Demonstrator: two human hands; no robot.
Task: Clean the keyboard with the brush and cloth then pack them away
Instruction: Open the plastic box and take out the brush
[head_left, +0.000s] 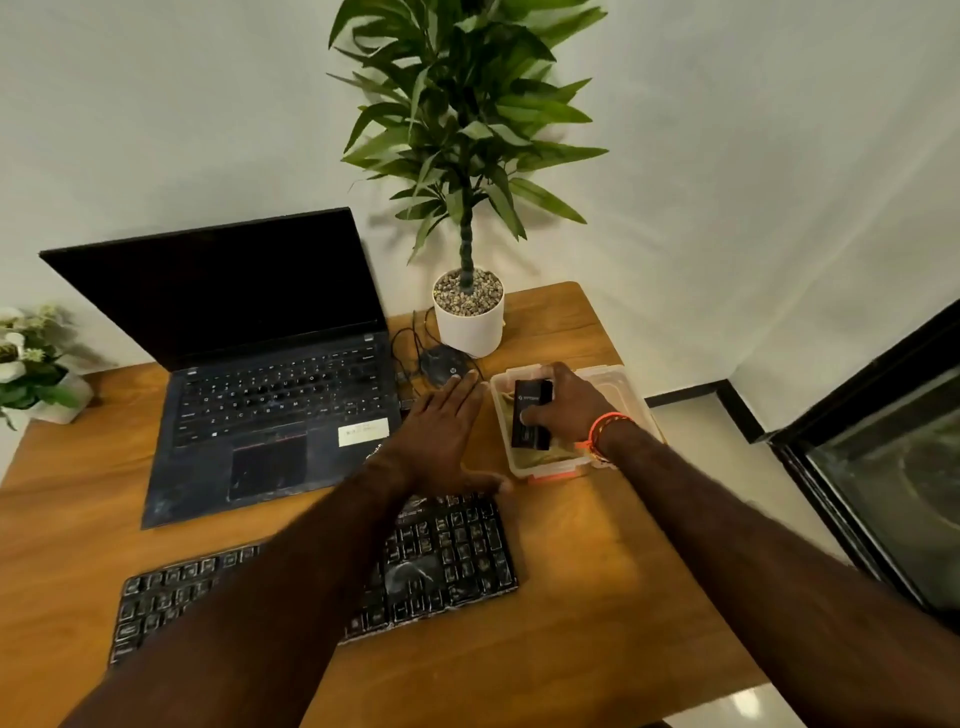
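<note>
A black keyboard (447, 558) lies at the front of the wooden table, partly hidden under my left forearm. To its upper right stands a clear plastic box (631, 395) with an orange clip, with a greenish cloth (545, 457) lying inside. My right hand (566, 402) is inside the box and grips a black brush case (530, 415). My left hand (441, 436) hovers flat, fingers straight, between the laptop and the box, holding nothing.
An open black laptop (270, 395) sits at the back left. Behind the box are a black mouse (444, 364) with its cable and a potted plant (467, 317). White flowers (26, 364) stand at the far left edge. A dark glass cabinet (893, 467) is on the right.
</note>
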